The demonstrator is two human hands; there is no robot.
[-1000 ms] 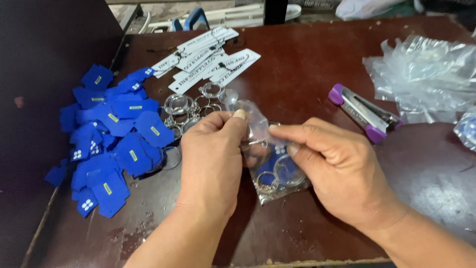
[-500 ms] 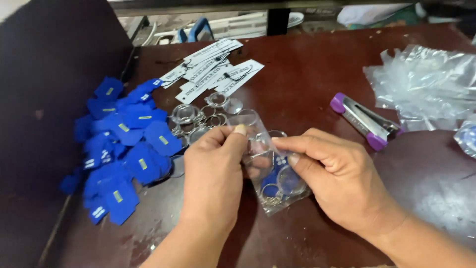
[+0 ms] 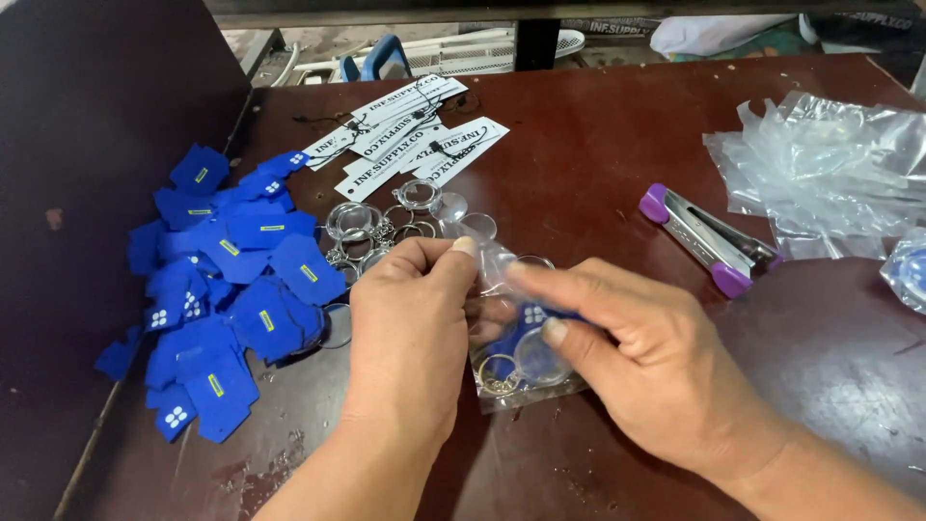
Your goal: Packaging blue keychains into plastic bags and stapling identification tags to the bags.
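Two hands, left and right, pinch a clear bag; fingers partly hide its keyring contents.

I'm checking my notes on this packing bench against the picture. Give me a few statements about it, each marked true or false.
1. Both hands hold a small clear plastic bag with a key ring and a blue tag inside. True.
2. The left hand rests flat on the pile of blue tags. False: it pinches the bag's top edge; the pile lies apart, to its left.
3. A purple-ended stapler lies on the table, beyond the right hand. True.
4. The white printed cards are stacked on the heap of clear bags. False: they lie on the bare table at the far side, well left of the heap.
5. Loose key rings lie between the blue tags and the hands. True.
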